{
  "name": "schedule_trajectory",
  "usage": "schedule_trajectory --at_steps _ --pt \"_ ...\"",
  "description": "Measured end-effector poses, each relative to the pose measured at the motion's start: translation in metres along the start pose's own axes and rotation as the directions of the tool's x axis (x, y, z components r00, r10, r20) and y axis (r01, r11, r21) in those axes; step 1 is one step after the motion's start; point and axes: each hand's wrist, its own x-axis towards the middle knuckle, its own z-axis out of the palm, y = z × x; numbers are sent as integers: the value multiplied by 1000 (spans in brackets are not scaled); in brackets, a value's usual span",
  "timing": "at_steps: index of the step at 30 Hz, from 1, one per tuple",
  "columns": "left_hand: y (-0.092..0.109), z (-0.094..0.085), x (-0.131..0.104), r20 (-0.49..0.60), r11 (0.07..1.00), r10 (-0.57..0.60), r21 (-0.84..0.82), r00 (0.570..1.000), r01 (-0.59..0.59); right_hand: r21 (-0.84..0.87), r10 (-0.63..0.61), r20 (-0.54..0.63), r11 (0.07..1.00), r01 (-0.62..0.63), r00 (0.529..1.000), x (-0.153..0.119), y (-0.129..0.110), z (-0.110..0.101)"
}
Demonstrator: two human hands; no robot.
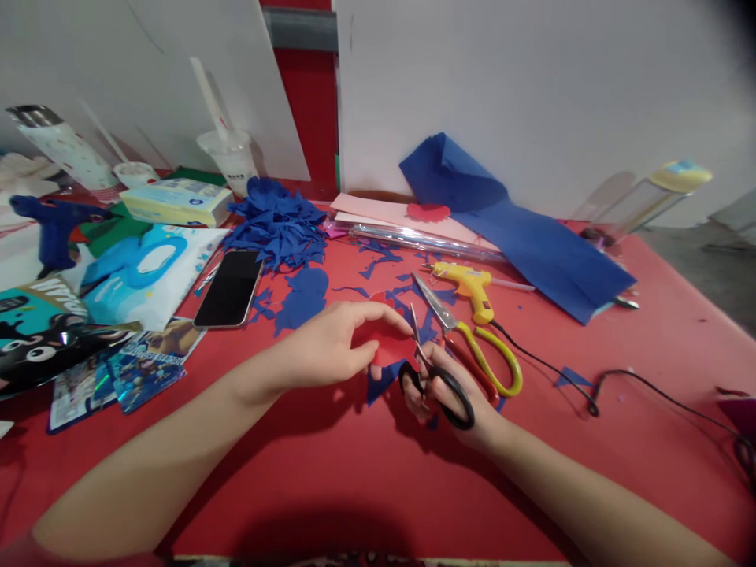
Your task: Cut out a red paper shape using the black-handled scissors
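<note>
My left hand [331, 346] is closed on a piece of red paper [393, 348], thumb and fingers along its edges. My right hand [481, 417] grips scissors [444, 380] by their black handles. Their blades are spread at the paper's right edge, near my left fingertips; whether they touch the paper I cannot tell. Beneath the paper lies a dark blue scrap [381, 384]. Yellow-handled scissors [496, 370] rest just right of my right hand, and a red handle [464, 364] shows beside them.
A yellow glue gun [466, 282] with a black cord lies beyond my right hand. Blue paper [531, 244] leans against the white board. Left are a blue cut-paper pile [277, 224], a phone [229, 289], a lidded cup [230, 157], a blue glue gun [56, 224] and several packets.
</note>
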Motion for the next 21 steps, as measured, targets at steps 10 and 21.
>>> schedule_trajectory --at_steps 10,21 --pt "2 -2 1 39 997 -61 -34 997 63 26 19 -24 999 -18 1000 0 -1 1" --pt "1 -5 2 26 999 -48 12 999 47 50 26 -55 998 -23 998 1 -2 3"
